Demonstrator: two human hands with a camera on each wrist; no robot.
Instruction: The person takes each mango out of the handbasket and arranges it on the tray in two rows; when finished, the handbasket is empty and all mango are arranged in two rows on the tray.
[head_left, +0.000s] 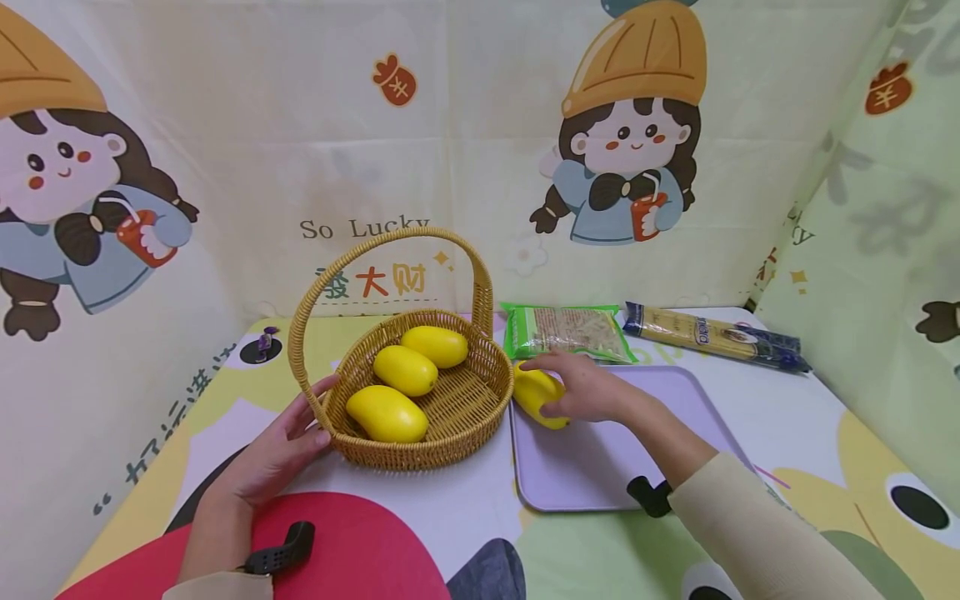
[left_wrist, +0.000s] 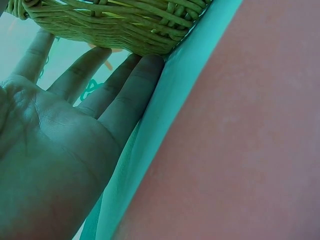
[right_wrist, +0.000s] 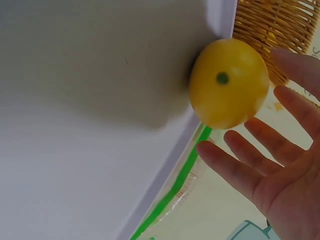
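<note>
A woven basket point(head_left: 465, 433) with a tall arched handle stands left of centre, holding three yellow mangoes point(head_left: 386, 414). My left hand point(head_left: 273, 454) rests against its left side; in the left wrist view the straight fingers point(left_wrist: 131, 92) touch the woven wall. Another yellow mango point(head_left: 538, 396) lies at the left edge of the lilac tray point(head_left: 600, 492). Over it reaches my right hand point(head_left: 588, 387), fingers spread. Seen from the right wrist, that mango point(right_wrist: 229, 85) shows a green spot at its end, and the fingers are extended beside it; whether they touch it is unclear.
Behind the tray lies a green-edged clear packet point(head_left: 570, 332). To its right is a long pack of pasta point(head_left: 712, 335). A small purple-wrapped item point(head_left: 266, 340) sits at the far left, on a patterned tablecloth point(head_left: 450, 508). Printed cloth walls surround the table.
</note>
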